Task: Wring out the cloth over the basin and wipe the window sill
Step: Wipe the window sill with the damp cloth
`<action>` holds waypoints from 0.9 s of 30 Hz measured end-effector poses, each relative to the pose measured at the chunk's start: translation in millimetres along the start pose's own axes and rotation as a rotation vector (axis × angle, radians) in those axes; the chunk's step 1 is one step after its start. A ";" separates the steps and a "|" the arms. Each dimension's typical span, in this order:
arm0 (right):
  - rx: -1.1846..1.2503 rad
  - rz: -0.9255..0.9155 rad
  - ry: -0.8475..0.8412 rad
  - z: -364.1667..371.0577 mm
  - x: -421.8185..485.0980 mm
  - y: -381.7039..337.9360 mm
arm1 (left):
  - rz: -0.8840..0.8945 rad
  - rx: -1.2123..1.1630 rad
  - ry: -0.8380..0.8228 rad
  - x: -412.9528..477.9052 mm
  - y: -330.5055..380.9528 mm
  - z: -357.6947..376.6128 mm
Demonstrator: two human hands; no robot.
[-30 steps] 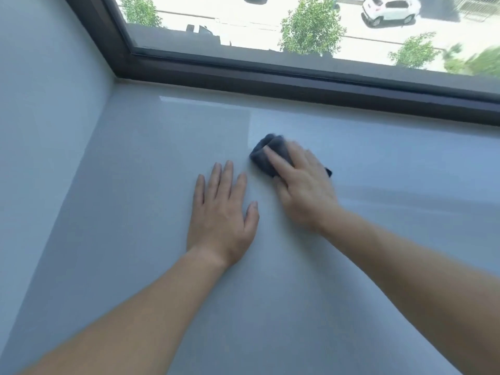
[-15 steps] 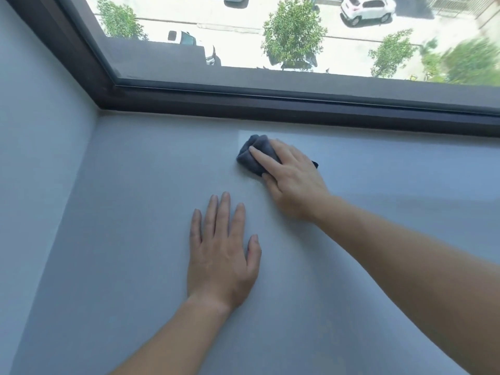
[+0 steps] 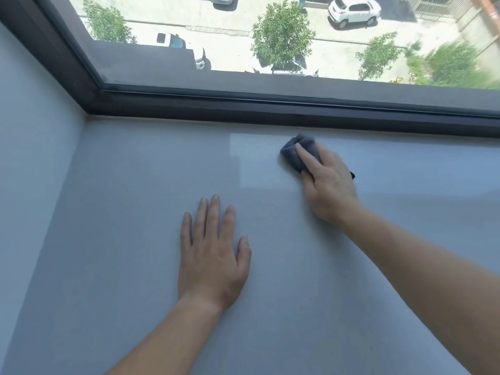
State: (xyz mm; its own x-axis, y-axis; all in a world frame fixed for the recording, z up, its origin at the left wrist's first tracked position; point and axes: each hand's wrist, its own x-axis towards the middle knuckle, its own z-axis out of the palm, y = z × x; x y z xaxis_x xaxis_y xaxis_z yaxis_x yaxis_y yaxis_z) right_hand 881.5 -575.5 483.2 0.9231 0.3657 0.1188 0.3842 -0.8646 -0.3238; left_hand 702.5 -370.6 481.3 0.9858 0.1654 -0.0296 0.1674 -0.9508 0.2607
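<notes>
Where right hand presses bunched, perhaps fleecy cloth, smooth sill

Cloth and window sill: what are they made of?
The cloth looks like soft dark grey fabric, maybe microfibre: it bunches into fuzzy folds. The window sill looks like smooth pale grey stone or laminate, slightly glossy: a bright patch of light reflects off it.
</notes>
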 end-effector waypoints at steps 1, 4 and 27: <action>-0.012 -0.102 -0.047 -3.0 -5.7 6.0 | -0.001 0.002 0.001 0.2 0.0 0.1; -0.005 0.004 -0.047 -13.6 10.5 37.6 | -0.005 0.007 -0.004 1.1 -0.7 1.4; 0.022 -0.315 -0.254 -29.0 -132.0 27.8 | -0.001 -0.191 0.004 -71.6 67.0 14.3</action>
State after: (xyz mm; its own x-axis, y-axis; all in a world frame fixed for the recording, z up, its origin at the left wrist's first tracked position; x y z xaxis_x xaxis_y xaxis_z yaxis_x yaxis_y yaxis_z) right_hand 770.8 -657.8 485.8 0.7262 0.6872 -0.0197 0.6443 -0.6902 -0.3293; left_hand 643.3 -449.9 487.1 0.9855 0.1677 -0.0258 0.1618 -0.8836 0.4395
